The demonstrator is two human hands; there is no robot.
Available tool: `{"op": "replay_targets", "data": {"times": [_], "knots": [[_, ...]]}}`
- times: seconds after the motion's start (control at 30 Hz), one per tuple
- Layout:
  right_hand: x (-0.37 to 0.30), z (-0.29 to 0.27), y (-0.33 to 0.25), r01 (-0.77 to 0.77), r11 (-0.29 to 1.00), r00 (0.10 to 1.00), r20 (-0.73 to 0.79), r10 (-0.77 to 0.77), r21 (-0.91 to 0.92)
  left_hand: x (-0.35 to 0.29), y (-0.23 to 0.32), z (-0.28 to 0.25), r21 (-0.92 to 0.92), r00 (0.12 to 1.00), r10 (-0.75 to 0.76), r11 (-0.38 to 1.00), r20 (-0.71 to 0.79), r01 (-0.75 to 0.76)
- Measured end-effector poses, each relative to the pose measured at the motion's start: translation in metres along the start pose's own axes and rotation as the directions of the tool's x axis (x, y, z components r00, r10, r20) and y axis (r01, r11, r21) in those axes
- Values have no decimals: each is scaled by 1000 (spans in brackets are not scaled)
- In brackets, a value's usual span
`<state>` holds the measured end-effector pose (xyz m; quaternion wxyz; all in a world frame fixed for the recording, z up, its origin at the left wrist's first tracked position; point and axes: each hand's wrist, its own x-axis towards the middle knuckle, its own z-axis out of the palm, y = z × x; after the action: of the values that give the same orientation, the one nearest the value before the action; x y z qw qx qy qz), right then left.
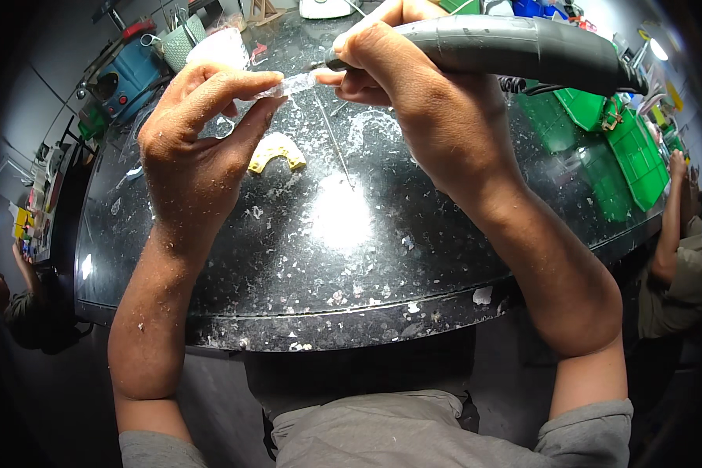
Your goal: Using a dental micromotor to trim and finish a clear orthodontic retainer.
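Note:
My left hand (203, 129) pinches one end of a clear plastic piece (296, 83) between thumb and fingers; it looks like a transparent dental tray, though the fingers cover part of it. A thick dark rotary handpiece (515, 45) lies across my right hand (444, 109), which grips it near its narrow tip. That tip is close to the clear piece, and a right fingertip reaches the piece's end. Below the hands, a cream and yellow arch-shaped dental cast (277, 154) rests on the table. Beside it lies a thin metal hand tool (333, 140).
White scraps and dust speckle the black table (288, 273). Green bins (636, 160) line the right side. At the back left stand a blue machine (125, 82) and a pale patterned holder (181, 40) with tools. A cord trails from the handpiece. Other people work at both sides.

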<state>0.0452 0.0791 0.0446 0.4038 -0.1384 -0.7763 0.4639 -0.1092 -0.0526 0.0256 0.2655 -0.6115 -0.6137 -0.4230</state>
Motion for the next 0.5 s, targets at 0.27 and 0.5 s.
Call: {"op": "replay_targets", "data": {"times": [0.27, 0.5], "knots": [[-2, -2, -2, 24, 999, 999, 43, -26, 41, 1, 2, -2, 80, 997, 79, 994, 13, -80], [-3, -5, -7, 32, 999, 997, 72, -32, 3, 1, 3, -3, 101, 995, 93, 990, 21, -95]]}}
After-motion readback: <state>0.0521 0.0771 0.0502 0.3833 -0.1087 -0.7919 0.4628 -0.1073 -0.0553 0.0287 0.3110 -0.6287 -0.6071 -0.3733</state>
